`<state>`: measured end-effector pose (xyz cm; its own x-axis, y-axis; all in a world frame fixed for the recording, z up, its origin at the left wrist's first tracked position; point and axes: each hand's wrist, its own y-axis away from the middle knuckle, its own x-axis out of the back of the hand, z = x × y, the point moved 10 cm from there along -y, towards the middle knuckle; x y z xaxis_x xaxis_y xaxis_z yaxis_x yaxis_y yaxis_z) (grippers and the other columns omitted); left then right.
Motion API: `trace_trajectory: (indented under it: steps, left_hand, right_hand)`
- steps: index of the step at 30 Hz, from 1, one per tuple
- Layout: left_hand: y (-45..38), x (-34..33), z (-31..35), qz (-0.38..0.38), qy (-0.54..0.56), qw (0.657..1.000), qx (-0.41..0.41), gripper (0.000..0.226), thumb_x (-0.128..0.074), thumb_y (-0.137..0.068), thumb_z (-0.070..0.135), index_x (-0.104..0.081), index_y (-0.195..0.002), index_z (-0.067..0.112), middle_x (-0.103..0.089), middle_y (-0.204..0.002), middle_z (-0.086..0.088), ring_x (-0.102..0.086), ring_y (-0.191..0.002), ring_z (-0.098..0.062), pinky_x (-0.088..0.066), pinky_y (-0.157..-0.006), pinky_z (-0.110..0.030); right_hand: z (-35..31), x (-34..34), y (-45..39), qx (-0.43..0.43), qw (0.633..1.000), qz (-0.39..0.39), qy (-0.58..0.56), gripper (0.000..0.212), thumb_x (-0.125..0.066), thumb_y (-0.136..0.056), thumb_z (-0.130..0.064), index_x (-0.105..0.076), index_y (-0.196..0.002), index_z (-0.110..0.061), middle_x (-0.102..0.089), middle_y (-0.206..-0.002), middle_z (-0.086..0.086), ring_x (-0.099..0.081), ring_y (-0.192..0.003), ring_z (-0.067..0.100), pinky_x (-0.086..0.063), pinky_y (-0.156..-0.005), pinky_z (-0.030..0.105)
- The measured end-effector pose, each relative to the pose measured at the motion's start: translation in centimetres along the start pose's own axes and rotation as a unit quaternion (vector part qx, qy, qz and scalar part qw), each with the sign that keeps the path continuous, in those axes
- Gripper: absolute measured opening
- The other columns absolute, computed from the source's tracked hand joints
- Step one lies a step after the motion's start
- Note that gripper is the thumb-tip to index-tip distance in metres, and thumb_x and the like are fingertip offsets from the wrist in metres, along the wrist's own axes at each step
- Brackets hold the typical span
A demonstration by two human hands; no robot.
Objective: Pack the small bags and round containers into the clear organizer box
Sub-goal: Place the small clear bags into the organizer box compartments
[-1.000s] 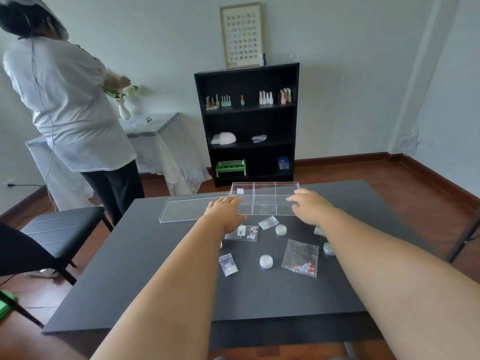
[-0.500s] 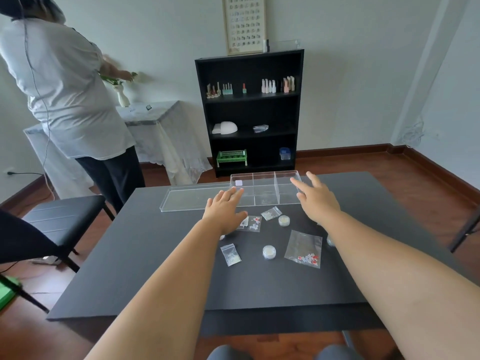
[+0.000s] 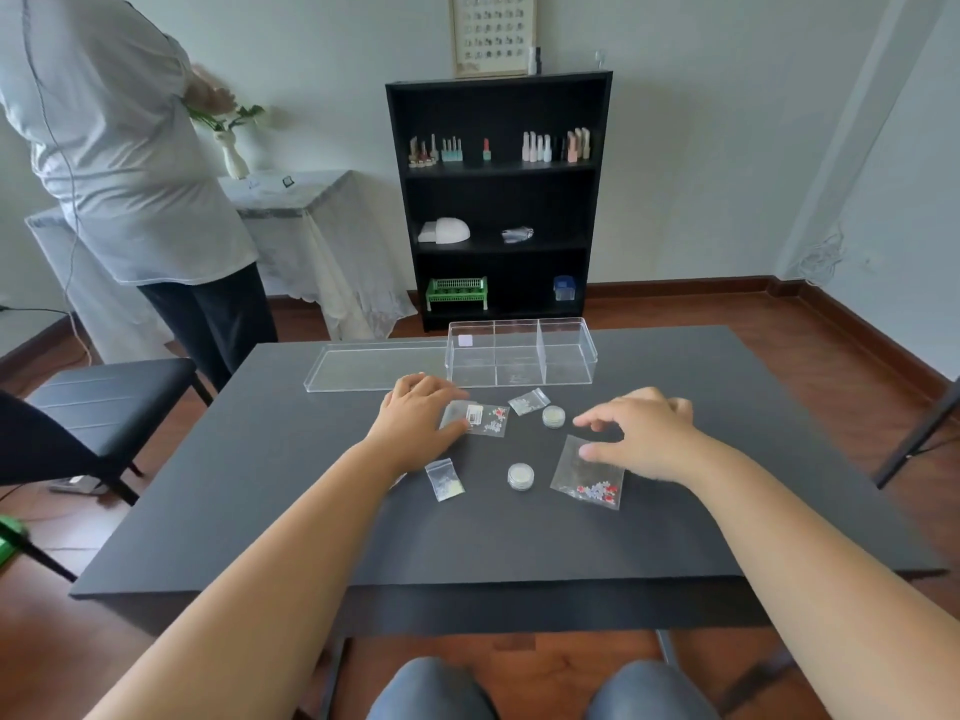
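Note:
The clear organizer box stands at the table's far side with three compartments, and a small pale tag lies in its left one. In front of it lie a labelled bag, a small bag, another small bag and a larger bag with red bits. Two round containers sit among them. My left hand rests at the labelled bag's left edge, thumb and fingers bracketing it. My right hand hovers spread, its thumb on the larger bag's top edge.
The box's clear lid lies flat left of it. A person stands at a draped side table far left. A black chair is beside the dark table. A black shelf stands against the back wall.
Both hands have drawn back from the box toward me and dropped onto the bags. My right hand has come down over the larger bag. The view has tilted downward.

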<state>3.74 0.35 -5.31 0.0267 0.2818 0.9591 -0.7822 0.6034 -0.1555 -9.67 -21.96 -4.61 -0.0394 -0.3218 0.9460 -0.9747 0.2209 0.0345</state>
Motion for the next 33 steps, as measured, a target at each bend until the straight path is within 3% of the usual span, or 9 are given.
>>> trace_trajectory:
  steps: [7, 13, 17, 22, 27, 30, 33]
  left_hand:
    - [-0.9, -1.4, 1.3, -0.119, -0.021, 0.992, 0.032, 0.045, -0.055, -0.086, 0.059, -0.053, -0.122, 0.032, -0.050, -0.136, 0.001, -0.036, -0.131, -0.026, -0.025, -0.107, -0.046]
    - [-1.6, -0.3, 2.0, -0.112, 0.020, 0.993, 0.045, 0.047, -0.073, -0.076, 0.050, -0.049, -0.111, 0.031, -0.055, -0.122, 0.003, -0.043, -0.116, -0.026, -0.036, -0.098, -0.045]
    - [-1.2, 0.8, 2.5, -0.053, 0.057, 0.996, 0.033, 0.040, -0.075, -0.075, 0.039, -0.051, -0.105, 0.029, -0.056, -0.108, 0.009, -0.050, -0.104, -0.022, -0.039, -0.093, -0.043]
    - [1.0, 2.5, 2.4, 0.048, 0.170, 0.983, 0.055, 0.019, -0.067, -0.081, 0.021, -0.059, -0.096, 0.028, -0.064, -0.091, 0.011, -0.061, -0.090, -0.016, -0.047, -0.084, -0.033]
    - [6.3, 4.2, 0.2, 0.238, 0.323, 0.908, 0.121, 0.010, -0.069, -0.085, 0.027, -0.065, -0.088, 0.035, -0.067, -0.086, 0.029, -0.058, -0.086, 0.009, -0.037, -0.068, -0.004]
    - [8.3, 4.0, -0.6, 0.269, 0.357, 0.884, 0.138, 0.008, -0.069, -0.086, 0.029, -0.068, -0.090, 0.036, -0.066, -0.088, 0.032, -0.058, -0.081, 0.005, -0.037, -0.066, -0.001]
    - [9.0, 4.6, -1.3, 0.283, 0.368, 0.876, 0.131, 0.013, -0.069, -0.087, 0.027, -0.069, -0.094, 0.038, -0.067, -0.089, 0.033, -0.061, -0.084, 0.007, -0.039, -0.066, -0.001]
  right_hand:
    - [-0.1, -1.3, 1.7, -0.030, 0.994, -0.059, 0.089, 0.062, -0.063, -0.071, -0.067, -0.045, -0.128, -0.051, -0.053, -0.118, -0.012, -0.034, -0.121, 0.018, -0.019, -0.089, 0.039]
    - [-0.6, -1.1, 1.7, -0.044, 0.995, -0.082, 0.024, 0.070, -0.075, -0.065, -0.058, -0.046, -0.128, -0.050, -0.054, -0.090, -0.021, -0.034, -0.105, 0.013, -0.022, -0.082, 0.035]
    - [-0.3, -1.2, 1.5, -0.070, 0.992, -0.106, -0.007, 0.051, -0.082, -0.057, -0.057, -0.060, -0.103, -0.049, -0.056, -0.095, -0.015, -0.035, -0.106, 0.017, -0.025, -0.077, 0.036]
    - [-0.1, -1.1, 1.2, -0.086, 0.990, -0.112, -0.026, 0.042, -0.086, -0.053, -0.052, -0.068, -0.089, -0.041, -0.060, -0.096, -0.017, -0.034, -0.104, 0.017, -0.026, -0.078, 0.037]
    - [0.5, -0.9, 0.9, -0.105, 0.991, -0.061, -0.051, 0.010, -0.078, -0.071, -0.045, -0.073, -0.075, -0.038, -0.066, -0.090, -0.016, -0.037, -0.108, 0.020, -0.025, -0.080, 0.039]
    - [0.3, -0.4, 1.1, -0.103, 0.993, -0.043, -0.043, 0.007, -0.076, -0.075, -0.042, -0.073, -0.072, -0.036, -0.067, -0.085, -0.016, -0.042, -0.103, 0.018, -0.028, -0.085, 0.041]
    - [-0.4, 0.7, 1.1, -0.080, 0.993, -0.045, -0.072, 0.008, -0.079, -0.073, -0.033, -0.072, -0.071, -0.031, -0.069, -0.078, -0.013, -0.059, -0.084, 0.013, -0.038, -0.081, 0.038]
